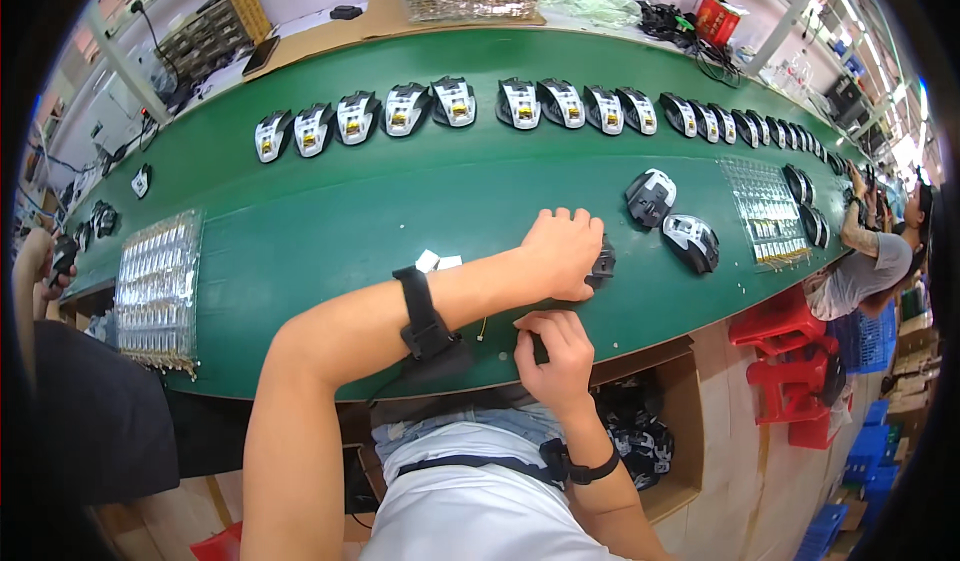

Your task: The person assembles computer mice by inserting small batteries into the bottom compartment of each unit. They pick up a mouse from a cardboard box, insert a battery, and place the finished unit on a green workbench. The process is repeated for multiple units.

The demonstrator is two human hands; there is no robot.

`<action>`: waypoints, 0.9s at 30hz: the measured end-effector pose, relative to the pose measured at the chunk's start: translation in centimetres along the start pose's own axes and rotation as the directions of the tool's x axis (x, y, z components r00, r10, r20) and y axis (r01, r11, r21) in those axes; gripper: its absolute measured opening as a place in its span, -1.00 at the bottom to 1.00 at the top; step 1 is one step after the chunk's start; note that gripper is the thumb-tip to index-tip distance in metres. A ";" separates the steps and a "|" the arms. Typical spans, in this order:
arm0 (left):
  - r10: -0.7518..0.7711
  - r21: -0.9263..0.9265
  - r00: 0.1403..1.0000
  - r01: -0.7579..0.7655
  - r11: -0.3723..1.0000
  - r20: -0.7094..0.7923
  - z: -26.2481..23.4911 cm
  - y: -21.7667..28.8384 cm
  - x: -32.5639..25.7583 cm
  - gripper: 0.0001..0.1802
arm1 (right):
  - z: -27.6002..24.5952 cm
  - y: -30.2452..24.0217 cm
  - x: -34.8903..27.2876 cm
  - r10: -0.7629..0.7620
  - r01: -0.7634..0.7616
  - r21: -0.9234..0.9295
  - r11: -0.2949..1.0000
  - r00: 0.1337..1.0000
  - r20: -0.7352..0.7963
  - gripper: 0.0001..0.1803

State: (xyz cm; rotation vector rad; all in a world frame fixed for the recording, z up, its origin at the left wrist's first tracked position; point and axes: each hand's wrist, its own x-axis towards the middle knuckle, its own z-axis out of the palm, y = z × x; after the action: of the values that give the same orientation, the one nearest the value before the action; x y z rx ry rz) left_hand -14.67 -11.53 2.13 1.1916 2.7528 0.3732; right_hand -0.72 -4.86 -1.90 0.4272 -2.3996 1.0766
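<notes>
Here, left hand pins black plastic mouse shell to green tabletop, grip closed over it; right hand just below, fingers pinched, contents unclear — keep shell steady w/ firm pressure.

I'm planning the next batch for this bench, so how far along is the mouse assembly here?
Looks done: a long row of mouse shells lies lined up along the far side of the green belt. In hand: the left hand presses on a dark shell, and the right hand pinches something too small to identify. Probably left: two shells wait beside them, and the parts tray looks stocked.
</notes>
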 end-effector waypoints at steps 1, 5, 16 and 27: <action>0.015 -0.072 1.000 -0.015 0.997 -0.005 -0.5 -0.5 -0.3 -0.06 | -0.1 0.1 0.0 0.008 -0.008 0.016 1.000 1.000 0.017 -0.81; -0.124 -0.524 0.954 -0.039 0.851 -0.272 -5.9 -4.2 -4.8 -0.16 | -1.7 -0.2 1.2 -0.025 -0.009 0.157 0.988 0.977 0.213 -0.77; -0.551 -0.871 0.805 -0.417 -0.259 -0.221 -4.0 -4.9 -21.8 -0.12 | 0.9 1.4 7.5 -0.465 0.452 0.188 0.872 0.644 0.608 -0.90; -0.585 -0.814 0.809 -0.376 -0.442 -0.056 1.3 -2.6 -22.9 -0.10 | 1.6 -0.1 4.9 0.187 -0.470 0.490 0.734 0.834 0.519 -0.86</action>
State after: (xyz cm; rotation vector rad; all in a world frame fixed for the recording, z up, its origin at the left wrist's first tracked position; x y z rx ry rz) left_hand -0.59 -29.70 0.41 -0.0503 1.0670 2.7141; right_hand -5.26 -6.57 -0.17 0.4853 -2.5179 2.1520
